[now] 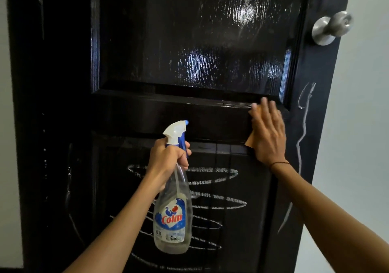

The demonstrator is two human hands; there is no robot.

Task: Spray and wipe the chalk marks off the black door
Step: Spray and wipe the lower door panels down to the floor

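The black door [147, 115] fills the view. Its upper panel [200, 41] is wet and glossy. White chalk scribbles [212, 201] loop across the lower panel, and a long chalk squiggle [302, 138] runs down the right stile. My left hand [168, 161] grips the neck of a clear Colin spray bottle [172, 216] with a white and blue trigger head, held upright in front of the lower panel. My right hand [267, 131] presses flat, fingers straight, on an orange cloth [250, 141] against the middle rail.
A silver round doorknob [332, 27] juts out at the upper right of the door. A pale wall [362, 125] lies to the right of the door's edge. Faint chalk marks [69, 190] show on the left stile.
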